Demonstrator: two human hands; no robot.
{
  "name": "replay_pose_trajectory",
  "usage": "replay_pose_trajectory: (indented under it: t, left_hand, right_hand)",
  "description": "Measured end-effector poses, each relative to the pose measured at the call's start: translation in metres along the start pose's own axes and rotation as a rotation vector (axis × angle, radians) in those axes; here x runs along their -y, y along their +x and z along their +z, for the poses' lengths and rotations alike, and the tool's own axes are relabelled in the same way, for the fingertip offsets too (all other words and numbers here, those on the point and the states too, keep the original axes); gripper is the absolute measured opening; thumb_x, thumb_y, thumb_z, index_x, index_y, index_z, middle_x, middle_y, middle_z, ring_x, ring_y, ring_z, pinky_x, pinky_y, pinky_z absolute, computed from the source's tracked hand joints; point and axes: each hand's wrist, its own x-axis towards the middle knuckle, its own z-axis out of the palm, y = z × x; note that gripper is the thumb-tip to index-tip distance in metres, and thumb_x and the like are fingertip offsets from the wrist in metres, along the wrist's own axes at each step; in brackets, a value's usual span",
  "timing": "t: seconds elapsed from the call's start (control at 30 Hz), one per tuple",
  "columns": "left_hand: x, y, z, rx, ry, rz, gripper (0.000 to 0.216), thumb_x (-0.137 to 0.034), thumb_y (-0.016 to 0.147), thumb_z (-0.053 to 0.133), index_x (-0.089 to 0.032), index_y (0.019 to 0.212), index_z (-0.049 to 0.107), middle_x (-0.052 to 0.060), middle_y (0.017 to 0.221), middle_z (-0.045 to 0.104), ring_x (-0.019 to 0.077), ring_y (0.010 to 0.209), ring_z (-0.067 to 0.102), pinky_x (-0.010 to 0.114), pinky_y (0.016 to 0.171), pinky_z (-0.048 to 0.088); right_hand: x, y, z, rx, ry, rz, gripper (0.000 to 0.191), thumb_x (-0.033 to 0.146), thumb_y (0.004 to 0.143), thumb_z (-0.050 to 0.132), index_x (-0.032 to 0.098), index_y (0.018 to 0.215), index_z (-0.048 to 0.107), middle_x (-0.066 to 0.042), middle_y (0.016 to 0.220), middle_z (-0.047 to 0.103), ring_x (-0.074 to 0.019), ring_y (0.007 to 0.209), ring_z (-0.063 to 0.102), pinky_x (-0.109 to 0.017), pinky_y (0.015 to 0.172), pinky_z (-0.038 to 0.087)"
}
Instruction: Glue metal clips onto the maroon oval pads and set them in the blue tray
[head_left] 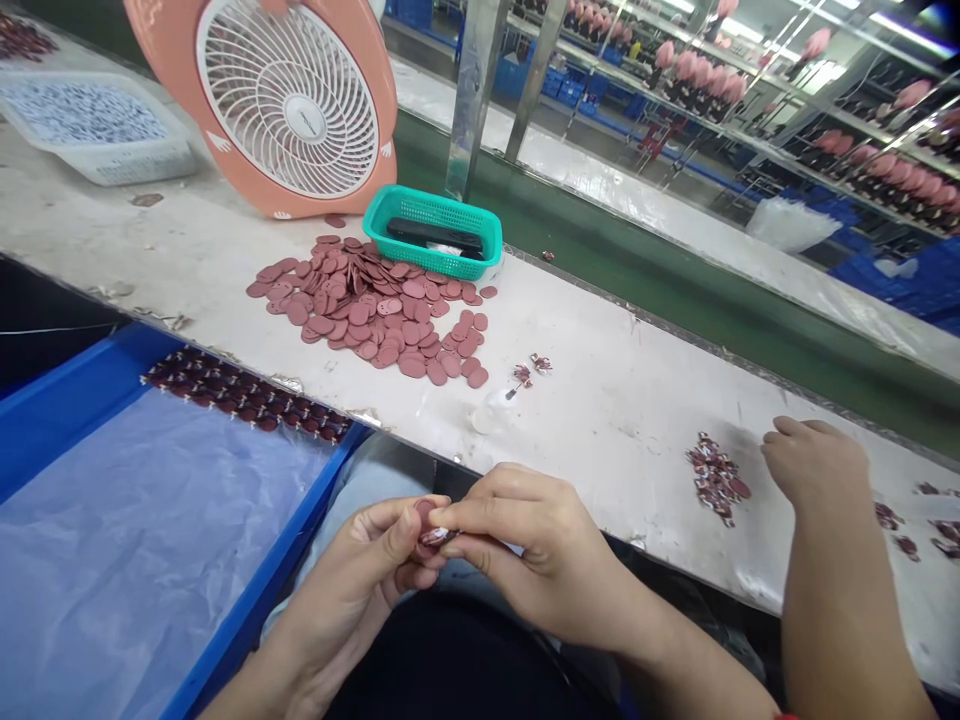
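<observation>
My left hand [375, 570] and my right hand [525, 545] meet just below the table edge, over my lap. Both pinch one small dark red oval piece [435, 530] with a patterned sticker on it. A heap of several plain red oval pieces [375, 310] lies on the white table [615, 400] ahead. A few patterned pieces [531, 368] lie beside a small clear bottle [491, 410] near the heap.
A co-worker's hand [814, 465] rests on the table at right beside a small pile of patterned pieces [716, 478]. A pink fan [289, 100], a green basket [433, 232], and a white tray [90, 125] stand behind. A blue bin [112, 540] with plastic liner sits lower left.
</observation>
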Motion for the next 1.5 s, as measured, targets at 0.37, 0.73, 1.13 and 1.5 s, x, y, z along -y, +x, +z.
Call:
replay_pose_trajectory:
  t: [0.37, 0.73, 1.13, 1.5]
  left_hand:
    - [0.001, 0.001, 0.001, -0.058, -0.035, -0.01, 0.031, -0.038, 0.061, 0.094, -0.016, 0.081, 0.082, 0.001, 0.064, 0.071, 0.008, 0.057, 0.062, 0.013, 0.054, 0.054]
    - [0.001, 0.001, 0.001, -0.159, -0.018, -0.02, 0.039, -0.039, 0.05, 0.098, -0.015, 0.076, 0.082, 0.002, 0.061, 0.071, 0.009, 0.053, 0.063, 0.015, 0.053, 0.057]
    - [-0.005, 0.004, -0.009, -0.008, -0.062, -0.038, 0.035, -0.045, 0.058, 0.093, -0.017, 0.077, 0.082, 0.001, 0.066, 0.066, 0.0087, 0.058, 0.061, 0.015, 0.05, 0.056]
    - [-0.012, 0.008, -0.016, 0.022, 0.008, 0.052, 0.057, -0.06, 0.059, 0.086, -0.018, 0.096, 0.08, 0.008, 0.084, 0.072, 0.017, 0.069, 0.066, 0.02, 0.046, 0.057]
  right_hand:
    - [-0.001, 0.001, 0.003, 0.009, -0.022, -0.021, 0.01, 0.016, 0.095, 0.063, 0.018, 0.096, 0.073, -0.005, 0.085, 0.072, -0.0136, 0.074, 0.066, -0.025, 0.071, 0.056]
    - [-0.006, 0.0, 0.011, 0.001, -0.026, -0.022, 0.012, 0.016, 0.094, 0.064, 0.019, 0.1, 0.073, -0.005, 0.085, 0.073, -0.0144, 0.075, 0.066, -0.026, 0.071, 0.057]
    - [-0.002, 0.004, -0.007, 0.098, 0.033, 0.059, 0.046, 0.03, 0.089, 0.074, 0.018, 0.132, 0.062, -0.008, 0.101, 0.069, -0.0163, 0.086, 0.064, -0.028, 0.076, 0.055]
    - [-0.009, 0.012, 0.017, -0.131, 0.04, -0.068, 0.015, 0.025, 0.095, 0.064, 0.02, 0.106, 0.073, -0.004, 0.085, 0.069, -0.0116, 0.069, 0.063, -0.022, 0.062, 0.055]
